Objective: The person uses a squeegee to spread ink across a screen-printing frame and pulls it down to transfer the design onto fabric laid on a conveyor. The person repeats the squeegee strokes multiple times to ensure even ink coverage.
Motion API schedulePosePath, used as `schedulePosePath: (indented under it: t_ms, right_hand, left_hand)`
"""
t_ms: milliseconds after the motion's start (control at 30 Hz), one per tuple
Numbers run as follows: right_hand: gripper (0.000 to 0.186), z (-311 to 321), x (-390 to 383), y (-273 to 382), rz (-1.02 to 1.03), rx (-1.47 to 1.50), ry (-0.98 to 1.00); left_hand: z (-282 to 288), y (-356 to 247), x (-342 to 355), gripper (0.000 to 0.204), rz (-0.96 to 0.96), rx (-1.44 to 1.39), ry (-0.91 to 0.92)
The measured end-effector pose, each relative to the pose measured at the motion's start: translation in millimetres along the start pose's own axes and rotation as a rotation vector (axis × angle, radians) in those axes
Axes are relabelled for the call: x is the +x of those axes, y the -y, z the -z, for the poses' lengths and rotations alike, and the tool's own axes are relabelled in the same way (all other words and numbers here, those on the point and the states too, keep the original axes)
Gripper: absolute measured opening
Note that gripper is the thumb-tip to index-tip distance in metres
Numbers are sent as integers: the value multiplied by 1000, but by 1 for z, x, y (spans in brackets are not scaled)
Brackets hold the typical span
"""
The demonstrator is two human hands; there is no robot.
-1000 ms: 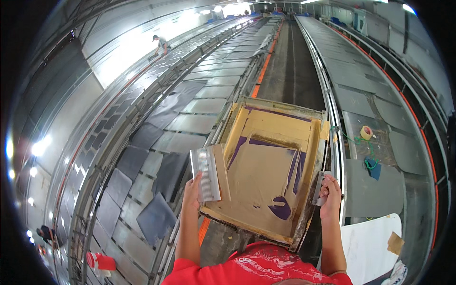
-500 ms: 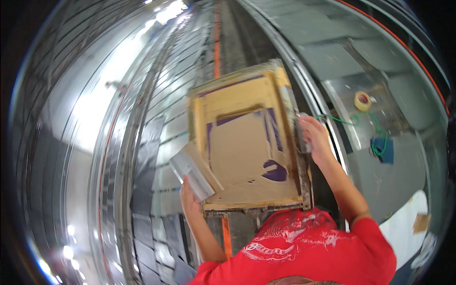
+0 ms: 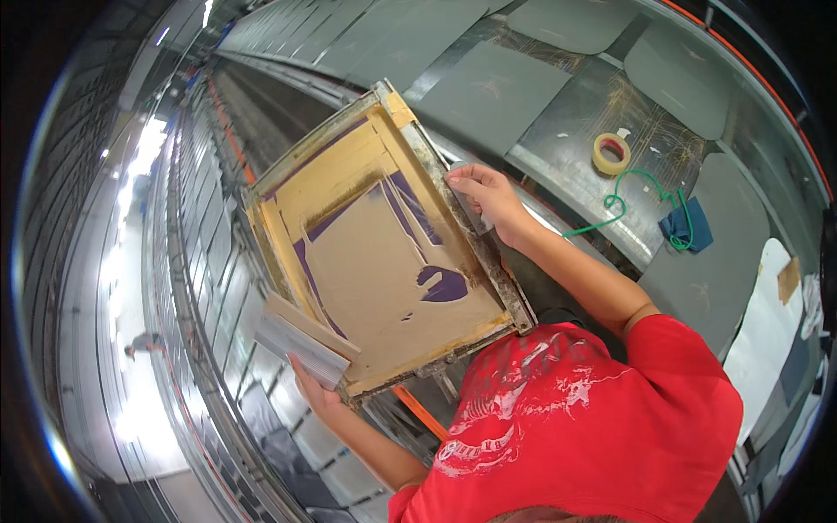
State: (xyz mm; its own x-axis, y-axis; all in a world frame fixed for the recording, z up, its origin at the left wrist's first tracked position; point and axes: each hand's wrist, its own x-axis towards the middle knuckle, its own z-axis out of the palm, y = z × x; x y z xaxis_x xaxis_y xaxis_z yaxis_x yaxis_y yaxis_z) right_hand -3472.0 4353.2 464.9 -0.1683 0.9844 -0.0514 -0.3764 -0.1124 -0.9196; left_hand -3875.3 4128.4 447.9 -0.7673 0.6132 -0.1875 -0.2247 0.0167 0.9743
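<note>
A screen-printing frame (image 3: 427, 359) is held tilted in front of me. Its mesh (image 3: 366, 261) is coated beige, with purple areas along the edges and a purple patch near the lower right. At the lower left corner, my left hand (image 3: 316, 388) is closed on a squeegee with a pale metal holder (image 3: 301, 349) and a tan blade edge. The squeegee lies against the frame's left side. My right hand (image 3: 490, 202) is closed at the frame's right side, around a grey flat handle piece; its fingertips are partly hidden.
On the right, a long table of grey panels (image 3: 497, 96) carries a tape roll (image 3: 611, 153), a green cord (image 3: 615, 209) and a dark blue piece (image 3: 689, 225). White sheet material (image 3: 757, 344) lies lower right. An orange rail (image 3: 420, 412) runs below the frame. Another person (image 3: 144, 343) stands far left.
My view has turned right, and the frame appears farther left and more tilted. Both hands keep their hold, the left on the squeegee and the right at the frame's side.
</note>
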Motion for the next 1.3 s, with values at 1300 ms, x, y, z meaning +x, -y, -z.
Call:
schedulePosePath:
  t_ms: [1300]
  right_hand:
    - [36,280,193,-110,135,-459,-1669]
  left_hand:
    - [-712,169,296,60,562,581,1281]
